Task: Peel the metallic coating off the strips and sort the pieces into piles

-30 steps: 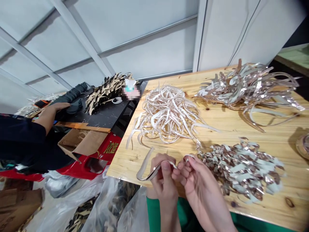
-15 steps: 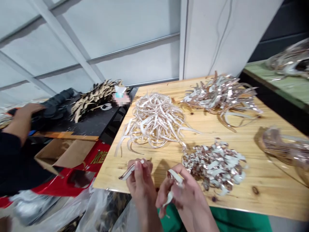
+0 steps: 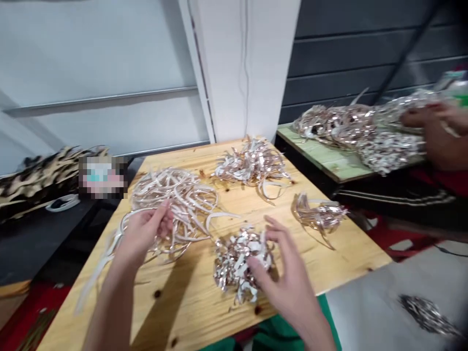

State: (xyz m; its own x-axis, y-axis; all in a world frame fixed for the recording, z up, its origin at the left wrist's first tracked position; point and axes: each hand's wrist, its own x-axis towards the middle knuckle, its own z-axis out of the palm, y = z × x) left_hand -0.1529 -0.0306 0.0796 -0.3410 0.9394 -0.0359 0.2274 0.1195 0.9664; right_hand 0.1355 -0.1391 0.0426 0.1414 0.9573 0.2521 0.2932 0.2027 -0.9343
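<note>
Fingers of the right hand are spreading wide over the near pile of chopped silvery strips, and gathering it calls for narrowing them. Fingers of the left hand are rising beside the far-left tangle of long strips, apparently pinching a pale strip, though blur may be hiding the grip.
</note>
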